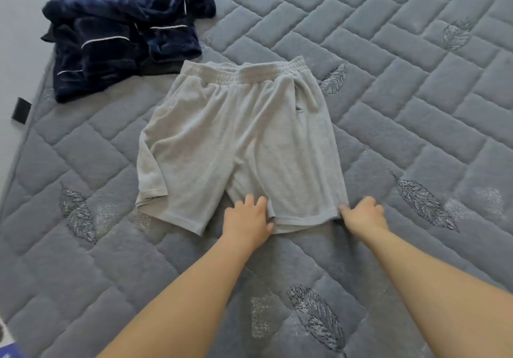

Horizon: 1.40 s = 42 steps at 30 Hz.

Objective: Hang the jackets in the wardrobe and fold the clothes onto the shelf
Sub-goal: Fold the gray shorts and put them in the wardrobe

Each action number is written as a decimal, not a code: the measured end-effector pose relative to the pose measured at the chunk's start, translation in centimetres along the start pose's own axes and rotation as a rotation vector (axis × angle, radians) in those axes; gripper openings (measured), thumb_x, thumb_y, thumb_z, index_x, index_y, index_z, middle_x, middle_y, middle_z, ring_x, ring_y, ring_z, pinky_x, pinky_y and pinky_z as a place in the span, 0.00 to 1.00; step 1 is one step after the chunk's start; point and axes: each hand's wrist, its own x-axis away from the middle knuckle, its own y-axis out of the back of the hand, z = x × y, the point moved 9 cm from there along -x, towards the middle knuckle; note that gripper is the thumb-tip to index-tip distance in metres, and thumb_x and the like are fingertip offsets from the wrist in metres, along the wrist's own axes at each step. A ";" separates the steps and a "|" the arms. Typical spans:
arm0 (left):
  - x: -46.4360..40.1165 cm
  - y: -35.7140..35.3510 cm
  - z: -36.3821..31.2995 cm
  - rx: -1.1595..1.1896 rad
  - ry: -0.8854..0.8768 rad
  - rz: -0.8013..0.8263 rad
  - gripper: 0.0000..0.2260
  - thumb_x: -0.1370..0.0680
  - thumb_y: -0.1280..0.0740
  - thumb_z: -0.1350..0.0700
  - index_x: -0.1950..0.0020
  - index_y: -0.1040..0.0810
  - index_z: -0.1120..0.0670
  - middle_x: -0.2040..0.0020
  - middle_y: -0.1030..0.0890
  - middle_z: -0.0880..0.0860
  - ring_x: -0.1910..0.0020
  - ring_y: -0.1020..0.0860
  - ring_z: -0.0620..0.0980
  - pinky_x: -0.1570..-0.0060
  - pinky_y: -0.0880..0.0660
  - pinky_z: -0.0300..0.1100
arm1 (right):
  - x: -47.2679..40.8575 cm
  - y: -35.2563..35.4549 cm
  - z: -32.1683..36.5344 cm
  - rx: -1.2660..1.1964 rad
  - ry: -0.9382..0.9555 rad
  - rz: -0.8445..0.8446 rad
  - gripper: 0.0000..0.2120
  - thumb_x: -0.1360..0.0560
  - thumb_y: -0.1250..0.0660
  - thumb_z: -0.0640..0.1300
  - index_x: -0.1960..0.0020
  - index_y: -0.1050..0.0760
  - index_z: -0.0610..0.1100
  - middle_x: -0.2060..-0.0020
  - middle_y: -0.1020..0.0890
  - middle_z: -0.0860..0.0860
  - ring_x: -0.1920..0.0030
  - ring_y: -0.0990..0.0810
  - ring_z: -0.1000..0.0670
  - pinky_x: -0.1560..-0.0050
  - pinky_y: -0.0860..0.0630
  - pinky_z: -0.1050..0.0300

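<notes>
The left hand [248, 220] pinches the inner hem corner of one leg of the gray shorts [238, 141]. The right hand [363, 213] pinches the outer corner of that same leg, w/ fingers curled on the cloth.

The shorts lie flat mid-bed on the gray quilt [402, 85]. Waistband points to 12 o'clock, leg ends to 6. Long axis runs 12 to 6.

What could go wrong: the other leg, at 8 o'clock, is already rumpled, so a quick fold may lock in creases. A hard tug could drag the shorts crooked.

The blue robe pile [122, 30] sits at 10 o'clock, just touching the waistband, and may snag.
</notes>
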 end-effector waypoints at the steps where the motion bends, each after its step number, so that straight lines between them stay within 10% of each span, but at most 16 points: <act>1: -0.5 -0.2 -0.2 -0.049 0.020 -0.011 0.14 0.20 0.41 0.47 0.37 0.33 0.52 0.41 0.28 0.54 0.45 0.25 0.59 0.57 0.35 0.49 | -0.5 -0.5 0.1 0.057 0.038 0.034 0.23 0.20 0.39 0.54 0.34 0.33 0.38 0.34 0.31 0.37 0.36 0.29 0.35 0.40 0.30 0.45; 6: -0.7 -0.5 -0.8 -0.193 0.024 0.025 0.06 0.19 0.44 0.58 0.46 0.29 0.54 0.47 0.20 0.54 0.50 0.21 0.57 0.59 0.36 0.47 | -0.7 -0.5 1.7 0.144 0.280 0.052 0.08 0.20 0.45 0.44 0.54 0.30 0.43 0.43 0.22 0.40 0.44 0.23 0.39 0.54 0.33 0.51; 13: 3.9 -3.6 -1.5 -0.207 -0.113 0.403 0.06 0.17 0.43 0.54 0.44 0.29 0.54 0.44 0.21 0.56 0.49 0.23 0.58 0.53 0.31 0.49 | -2.1 6.9 -5.9 0.267 -0.056 -0.046 0.19 0.21 0.43 0.41 0.32 0.29 0.37 0.32 0.27 0.39 0.33 0.28 0.38 0.37 0.30 0.46; 16: 4.3 -4.0 -1.3 -0.135 -0.087 0.513 0.12 0.19 0.44 0.46 0.43 0.29 0.52 0.40 0.24 0.55 0.46 0.24 0.57 0.48 0.29 0.50 | -0.2 6.5 -2.2 0.396 0.085 -0.120 0.20 0.22 0.43 0.44 0.31 0.34 0.39 0.31 0.32 0.40 0.32 0.32 0.38 0.34 0.34 0.45; 25: 3.3 5.4 18.1 0.328 0.561 -0.114 0.16 0.23 0.39 0.51 0.38 0.32 0.56 0.38 0.29 0.59 0.38 0.30 0.61 0.43 0.30 0.54 | 10.9 -7.5 19.1 0.413 0.888 0.103 0.20 0.21 0.42 0.47 0.30 0.33 0.45 0.32 0.31 0.47 0.33 0.31 0.44 0.34 0.34 0.49; 34: 2.2 1.7 28.1 0.320 0.616 -0.147 0.28 0.24 0.35 0.40 0.32 0.33 0.56 0.33 0.31 0.57 0.34 0.32 0.60 0.39 0.31 0.56 | 13.5 -17.2 29.5 0.604 0.864 0.359 0.19 0.21 0.44 0.49 0.32 0.31 0.43 0.35 0.30 0.43 0.34 0.32 0.41 0.33 0.33 0.47; 37: 2.1 -0.1 31.4 0.767 0.777 -0.276 0.09 0.22 0.39 0.51 0.50 0.26 0.56 0.44 0.24 0.58 0.42 0.28 0.62 0.45 0.28 0.53 | 12.0 -18.3 30.1 0.585 0.844 0.399 0.16 0.22 0.41 0.46 0.36 0.29 0.45 0.37 0.31 0.45 0.35 0.33 0.42 0.34 0.33 0.48; 42: 3.6 -3.0 35.0 1.647 0.950 -0.431 0.10 0.20 0.43 0.58 0.51 0.22 0.52 0.50 0.20 0.57 0.51 0.23 0.56 0.50 0.23 0.54 | 10.0 -17.7 30.3 0.315 0.722 0.628 0.14 0.24 0.41 0.35 0.44 0.20 0.45 0.44 0.26 0.51 0.40 0.29 0.49 0.41 0.31 0.60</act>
